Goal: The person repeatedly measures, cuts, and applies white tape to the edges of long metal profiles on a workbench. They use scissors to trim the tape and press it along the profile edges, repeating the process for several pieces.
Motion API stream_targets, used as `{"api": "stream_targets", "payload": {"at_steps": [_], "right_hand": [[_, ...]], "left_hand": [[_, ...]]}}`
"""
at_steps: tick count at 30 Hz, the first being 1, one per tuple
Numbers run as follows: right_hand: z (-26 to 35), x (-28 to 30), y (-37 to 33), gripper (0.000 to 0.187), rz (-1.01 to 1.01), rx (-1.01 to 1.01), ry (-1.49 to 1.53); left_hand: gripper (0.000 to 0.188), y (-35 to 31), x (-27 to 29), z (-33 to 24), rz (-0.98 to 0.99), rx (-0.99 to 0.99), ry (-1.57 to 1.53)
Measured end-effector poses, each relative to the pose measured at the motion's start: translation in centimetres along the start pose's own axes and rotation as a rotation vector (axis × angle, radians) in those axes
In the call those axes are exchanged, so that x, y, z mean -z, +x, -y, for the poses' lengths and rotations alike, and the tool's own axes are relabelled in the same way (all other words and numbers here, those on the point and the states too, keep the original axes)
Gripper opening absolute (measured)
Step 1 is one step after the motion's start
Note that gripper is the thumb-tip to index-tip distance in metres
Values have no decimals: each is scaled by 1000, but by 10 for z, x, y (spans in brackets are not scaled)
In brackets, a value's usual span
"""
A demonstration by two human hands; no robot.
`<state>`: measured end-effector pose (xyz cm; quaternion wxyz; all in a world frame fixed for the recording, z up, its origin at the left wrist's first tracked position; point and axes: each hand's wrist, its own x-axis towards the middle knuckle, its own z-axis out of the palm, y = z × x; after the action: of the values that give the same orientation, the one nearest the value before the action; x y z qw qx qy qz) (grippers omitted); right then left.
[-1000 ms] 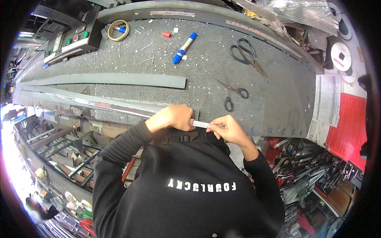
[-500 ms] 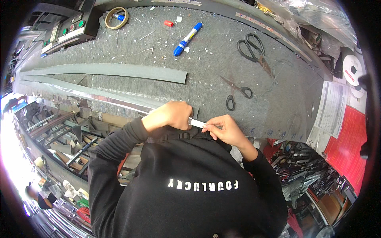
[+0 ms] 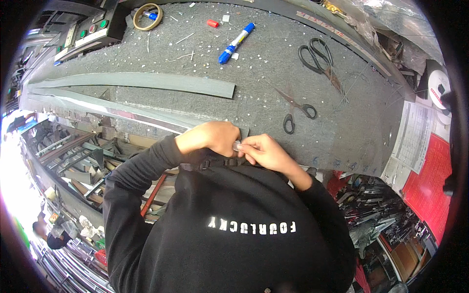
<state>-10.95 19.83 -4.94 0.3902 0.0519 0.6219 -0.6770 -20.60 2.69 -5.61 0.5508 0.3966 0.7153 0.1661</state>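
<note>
At the near edge of the table, my left hand (image 3: 215,137) is closed around the end of a long, glossy strip (image 3: 156,125), which runs off to the far left. Close against it, my right hand (image 3: 264,150) pinches a small, whitish, translucent end piece (image 3: 238,145) between thumb and fingertips. My fingers cover most of that piece, so how it joins the strip is hidden. Beneath the left hand, a flat grey strip shows its end (image 3: 245,132). A second grey strip (image 3: 205,86) lies farther back on the carpeted table.
Small scissors (image 3: 295,111) and larger black-handled scissors (image 3: 320,61) lie to the right. Behind are a blue marker (image 3: 237,43), a red cap (image 3: 212,23) and a tape roll (image 3: 147,17). A button control box (image 3: 93,36) stands far left; a scrap rack (image 3: 73,166) is below.
My right hand has moved left, up against my left fist. The white length that showed between the hands is now mostly covered. The whole view has shifted slightly.
</note>
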Motion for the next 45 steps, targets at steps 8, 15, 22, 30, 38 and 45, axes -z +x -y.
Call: {"api": "stream_targets", "payload": {"at_steps": [8, 15, 22, 30, 38, 45], "right_hand": [[-9, 17, -16, 31, 6, -110, -111], [1, 0, 9, 30, -25, -32, -196], [-1, 17, -5, 34, 81, -265, -50], [-1, -1, 7, 36, -24, -170, -177], [5, 13, -12, 33, 64, -260, -43], [-11, 3, -2, 37, -34, -174, -101]], "left_hand": [[39, 4, 1, 1, 43, -15, -22], [41, 5, 9, -1, 127, -22, -36], [38, 2, 2, 2, 29, -51, -12], [34, 3, 3, -4, 120, 38, 4], [31, 17, -12, 10, 75, -40, -7], [33, 31, -23, 19, 68, -31, -17]]}}
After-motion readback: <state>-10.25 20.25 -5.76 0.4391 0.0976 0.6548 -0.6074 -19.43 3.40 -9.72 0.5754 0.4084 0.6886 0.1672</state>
